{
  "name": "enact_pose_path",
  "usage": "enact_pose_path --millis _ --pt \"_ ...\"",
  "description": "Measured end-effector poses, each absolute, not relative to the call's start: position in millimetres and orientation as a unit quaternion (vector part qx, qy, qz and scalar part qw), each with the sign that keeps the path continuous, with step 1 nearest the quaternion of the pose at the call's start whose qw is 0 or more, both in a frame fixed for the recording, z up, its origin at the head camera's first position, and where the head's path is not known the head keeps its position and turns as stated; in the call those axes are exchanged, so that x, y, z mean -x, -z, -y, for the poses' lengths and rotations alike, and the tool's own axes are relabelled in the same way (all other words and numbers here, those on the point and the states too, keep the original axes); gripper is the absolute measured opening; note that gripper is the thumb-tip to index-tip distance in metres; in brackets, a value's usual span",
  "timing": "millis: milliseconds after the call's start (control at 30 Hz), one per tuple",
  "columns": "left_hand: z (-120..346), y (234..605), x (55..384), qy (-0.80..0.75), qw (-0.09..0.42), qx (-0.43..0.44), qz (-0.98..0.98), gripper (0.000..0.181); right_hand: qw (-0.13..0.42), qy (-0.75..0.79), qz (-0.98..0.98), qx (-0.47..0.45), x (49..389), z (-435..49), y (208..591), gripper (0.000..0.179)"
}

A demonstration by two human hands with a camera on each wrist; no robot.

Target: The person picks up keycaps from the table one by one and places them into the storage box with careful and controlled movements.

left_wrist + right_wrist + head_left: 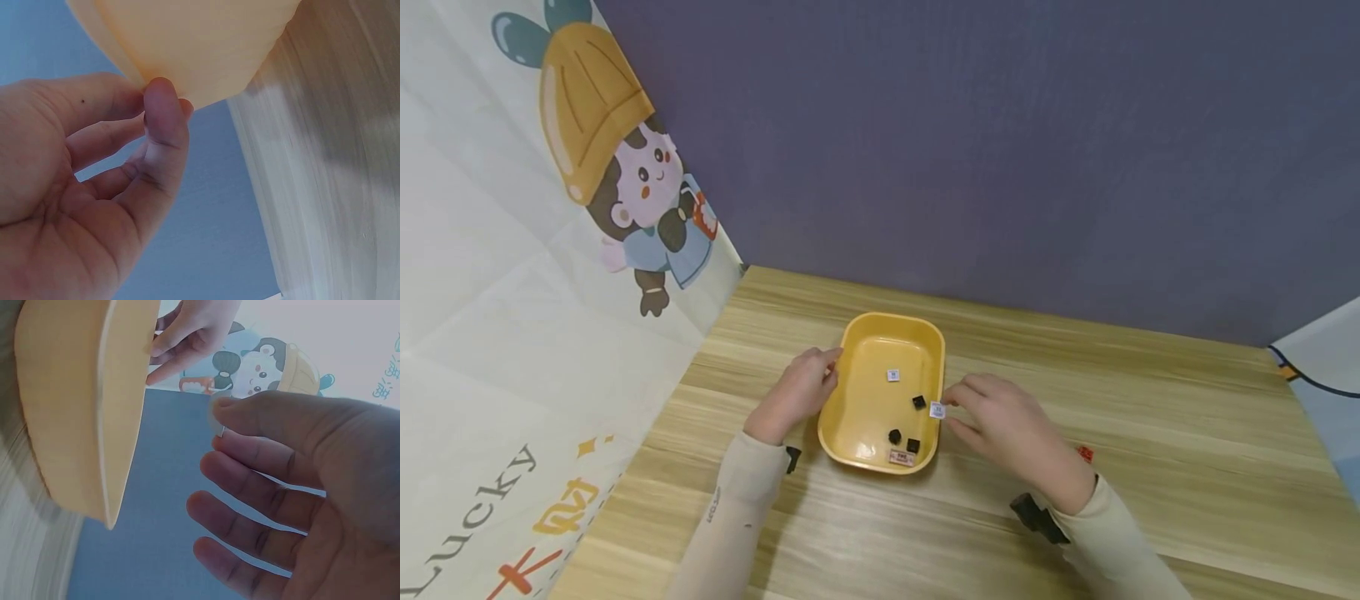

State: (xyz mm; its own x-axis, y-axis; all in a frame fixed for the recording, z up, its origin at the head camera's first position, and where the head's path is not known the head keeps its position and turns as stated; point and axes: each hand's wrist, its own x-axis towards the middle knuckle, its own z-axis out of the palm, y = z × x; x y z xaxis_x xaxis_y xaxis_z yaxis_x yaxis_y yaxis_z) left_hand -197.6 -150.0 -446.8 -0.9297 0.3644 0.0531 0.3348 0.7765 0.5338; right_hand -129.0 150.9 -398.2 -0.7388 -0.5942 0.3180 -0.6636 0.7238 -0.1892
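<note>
A yellow plastic tray [880, 327] with rounded corners sits on the table. My left hand [799, 385] pinches its left rim between thumb and fingers, as the left wrist view shows up close. Over the tray's right rim, my right hand [1003, 425] holds a small white square piece with faint print [937, 409] between thumb and index finger; the other fingers are spread apart. Inside the tray lie another white square piece [892, 375], a black cube-like piece [919, 402], two more small black pieces [895, 436] and a red-and-white rectangular piece [902, 457] at the near end.
A small red object [1085, 453] lies on the wooden table [1150, 417], partly behind the right forearm. A dark blue-grey panel [970, 150] rises behind the table. On the left hangs a white printed sheet [482, 250] with a cartoon figure.
</note>
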Motion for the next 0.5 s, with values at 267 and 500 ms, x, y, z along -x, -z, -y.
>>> enact_pose_path --millis 267,500 --pt "150 447 198 -0.281 0.030 -0.180 -0.942 0.042 0.107 -0.150 0.924 -0.335 132 -141 400 0.033" --pt "150 447 198 -0.282 0.030 -0.178 -0.942 0.042 0.135 -0.155 0.920 -0.333 128 -153 398 0.031"
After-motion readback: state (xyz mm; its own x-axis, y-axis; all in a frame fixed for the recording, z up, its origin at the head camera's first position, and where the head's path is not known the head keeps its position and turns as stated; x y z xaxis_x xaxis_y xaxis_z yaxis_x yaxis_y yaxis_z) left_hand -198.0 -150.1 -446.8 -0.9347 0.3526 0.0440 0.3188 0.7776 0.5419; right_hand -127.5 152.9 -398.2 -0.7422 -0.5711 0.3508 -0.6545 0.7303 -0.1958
